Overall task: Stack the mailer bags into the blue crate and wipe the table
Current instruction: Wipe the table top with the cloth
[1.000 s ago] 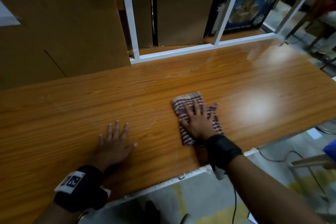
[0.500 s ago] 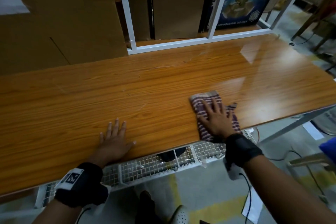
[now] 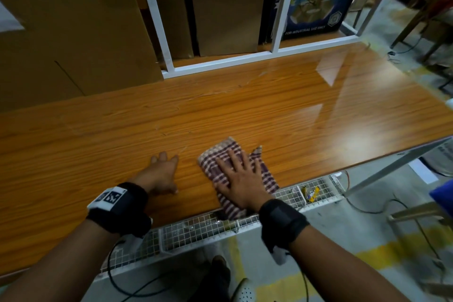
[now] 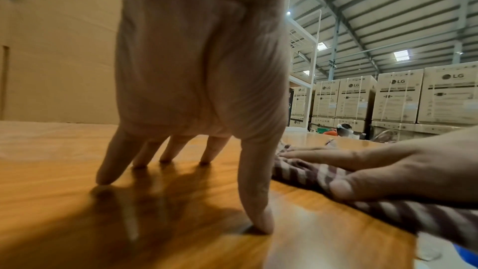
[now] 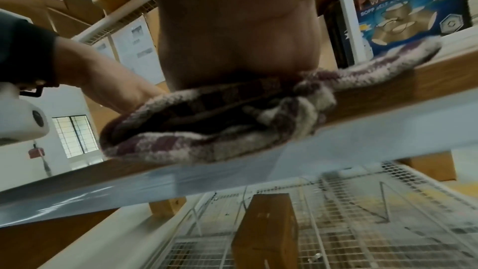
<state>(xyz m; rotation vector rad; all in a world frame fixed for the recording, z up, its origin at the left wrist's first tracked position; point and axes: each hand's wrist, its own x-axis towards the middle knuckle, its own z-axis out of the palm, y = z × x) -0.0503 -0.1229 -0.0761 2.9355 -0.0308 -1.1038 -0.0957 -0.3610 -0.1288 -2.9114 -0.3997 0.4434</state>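
Observation:
A striped purple-and-white cloth [image 3: 266, 178] lies on the wooden table [image 3: 245, 110] at its near edge, partly hanging over it. My right hand [image 3: 239, 173] lies flat on the cloth with fingers spread and straight, pressing it down. The left wrist view shows the cloth [image 4: 388, 208] under that right hand [image 4: 388, 171]. My left hand [image 3: 161, 171] rests beside it on bare wood, propped on its fingertips [image 4: 261, 224]. From below, the cloth [image 5: 207, 122] bulges over the table edge. A blue corner [image 3: 441, 196] shows at the far right. No mailer bags are in view.
A white shelf frame [image 3: 220, 61] with cardboard boxes [image 3: 228, 17] and a blue printed box [image 3: 318, 0] stands at the table's back. A large cardboard sheet [image 3: 68, 27] leans at the back left. A wire mesh tray [image 3: 196, 230] hangs under the front edge.
My right hand slid the cloth to the right, then back left toward my left hand, close to the table's near edge. The left hand stayed on the table.

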